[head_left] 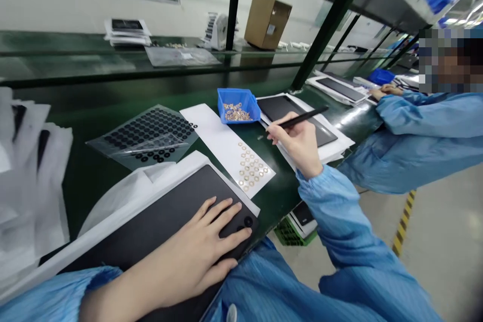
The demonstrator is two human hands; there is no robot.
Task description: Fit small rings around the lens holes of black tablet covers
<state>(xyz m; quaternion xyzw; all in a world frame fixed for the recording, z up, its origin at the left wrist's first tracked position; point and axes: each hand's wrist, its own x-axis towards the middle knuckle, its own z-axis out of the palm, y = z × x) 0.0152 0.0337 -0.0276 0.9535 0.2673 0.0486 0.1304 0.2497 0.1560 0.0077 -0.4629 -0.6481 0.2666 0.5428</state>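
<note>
My left hand [204, 246] lies flat, fingers spread, on a dark tablet-like panel [162, 211] at the front of the bench. A black ring-shaped piece [248, 221] sits at the panel's corner beside my fingertips; a second one is partly covered. In my right hand [300, 143], raised over the bench, is a slim black pen-like tool [302, 117]; its working tip is hard to make out. Left of that hand lies a white sheet [215, 136] with rows of small gold rings [251, 166]. A blue tray [237, 91] behind it contains many small gold-coloured parts [236, 112].
A clear sheet of black rings [151, 131] lies left of centre. White wrapping sheets [33, 176] stand at far left. Another dark panel [271, 107] rests on white sheets beyond my right hand. A green post [328, 25] rises behind. A co-worker's blue sleeve [418, 110] is at right.
</note>
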